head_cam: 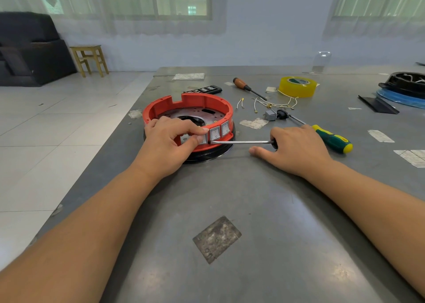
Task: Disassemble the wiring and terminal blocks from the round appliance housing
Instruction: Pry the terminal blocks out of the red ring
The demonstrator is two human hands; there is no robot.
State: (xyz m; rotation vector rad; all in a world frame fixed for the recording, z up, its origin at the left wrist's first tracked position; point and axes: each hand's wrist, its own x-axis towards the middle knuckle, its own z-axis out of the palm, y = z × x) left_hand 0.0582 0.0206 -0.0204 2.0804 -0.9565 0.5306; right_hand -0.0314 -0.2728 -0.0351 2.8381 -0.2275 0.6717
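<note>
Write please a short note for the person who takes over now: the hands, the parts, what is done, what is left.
Left hand grips the red housing at its front rim, thumb on one switch.
Right hand holds a screwdriver, tip at the switches.
Done: loose wires and a small grey part lie on the table behind.
Left: three switches sit in the housing wall; pry them out.

Glossy red plastic housing point(208, 102) (matt, scuffed grey metal table point(276, 210) beneath)
</note>
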